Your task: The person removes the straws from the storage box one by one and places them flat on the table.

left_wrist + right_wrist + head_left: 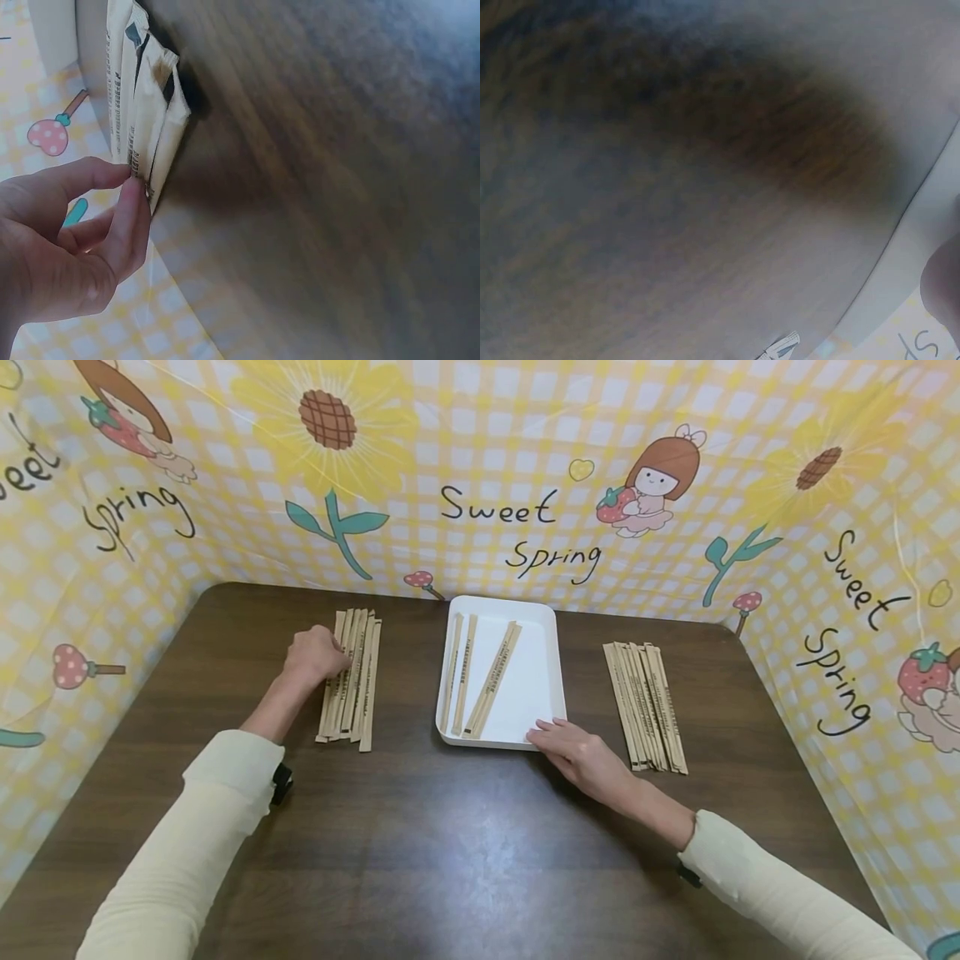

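My left hand (315, 653) is at the left pile of paper-wrapped chopsticks (363, 681), slim tan packets with dark print. In the left wrist view its thumb and fingertips pinch a wrapped packet (139, 142) at the pile's edge; how many it holds is hard to tell. Several more packets (495, 677) lie in the left part of a shallow white tray (536, 693). My right hand (588, 764) rests with extended fingers on the tray's near right corner. Only a bit of that hand shows in the right wrist view, by the tray wall (907, 255).
Another pile of wrapped chopsticks (645, 706) lies right of the tray on the dark wooden table (420, 843). A yellow checked cloth (480, 460) with printed flowers and lettering stands along the back and both sides.
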Tool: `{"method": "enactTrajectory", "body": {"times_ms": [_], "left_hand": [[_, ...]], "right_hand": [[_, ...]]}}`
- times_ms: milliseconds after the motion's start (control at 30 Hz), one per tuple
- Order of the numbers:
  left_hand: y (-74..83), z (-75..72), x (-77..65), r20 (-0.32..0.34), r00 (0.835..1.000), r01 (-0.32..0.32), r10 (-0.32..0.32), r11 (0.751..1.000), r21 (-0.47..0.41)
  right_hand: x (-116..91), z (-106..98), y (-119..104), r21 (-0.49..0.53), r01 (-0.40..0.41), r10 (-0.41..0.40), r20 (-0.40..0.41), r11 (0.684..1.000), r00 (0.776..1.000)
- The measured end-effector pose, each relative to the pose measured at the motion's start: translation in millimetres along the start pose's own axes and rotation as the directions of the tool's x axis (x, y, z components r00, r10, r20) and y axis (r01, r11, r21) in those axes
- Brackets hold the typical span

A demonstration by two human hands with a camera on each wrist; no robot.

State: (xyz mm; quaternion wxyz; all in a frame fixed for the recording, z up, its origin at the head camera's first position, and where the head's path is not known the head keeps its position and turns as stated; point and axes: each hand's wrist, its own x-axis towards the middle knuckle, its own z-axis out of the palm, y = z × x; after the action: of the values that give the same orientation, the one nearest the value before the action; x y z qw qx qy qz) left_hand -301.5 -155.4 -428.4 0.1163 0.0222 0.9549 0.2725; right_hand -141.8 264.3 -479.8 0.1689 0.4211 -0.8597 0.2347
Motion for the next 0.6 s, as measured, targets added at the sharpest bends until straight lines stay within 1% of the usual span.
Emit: {"method": "enactTrajectory", "body": {"times_ms": [133,267,367,433,500,600], "left_hand": [[9.5,-1.7,-1.9,-0.022,1.0,-0.017,0.017,1.0,0.01],[28.6,-1.1,-3.4,-0.008,0.998,-0.066,0.066,0.997,-0.025],[48.3,2.6,-3.9,0.015,0.991,-0.131,0.132,0.989,-0.066],[63.4,7.4,-4.4,0.029,0.987,-0.155,0.158,0.984,-0.093],[79.6,13.1,-6.2,0.036,0.984,-0.166,0.172,0.979,-0.12],[104.1,22.8,-9.3,0.056,0.985,-0.157,0.166,0.977,-0.143]], "right_hand": [[0,0,1,-0.001,0.005,-0.005,-0.006,1.0,1.0],[0,0,1,-0.003,0.009,-0.009,-0.008,1.0,1.0],[-1,0,2,-0.002,0.011,-0.011,-0.011,1.0,1.0],[-1,1,2,0.0,0.012,-0.012,-0.014,1.0,1.0],[-1,1,2,0.003,0.014,-0.014,-0.016,1.0,1.0],[0,1,2,0.009,0.013,-0.013,-0.016,1.0,1.0]]}}
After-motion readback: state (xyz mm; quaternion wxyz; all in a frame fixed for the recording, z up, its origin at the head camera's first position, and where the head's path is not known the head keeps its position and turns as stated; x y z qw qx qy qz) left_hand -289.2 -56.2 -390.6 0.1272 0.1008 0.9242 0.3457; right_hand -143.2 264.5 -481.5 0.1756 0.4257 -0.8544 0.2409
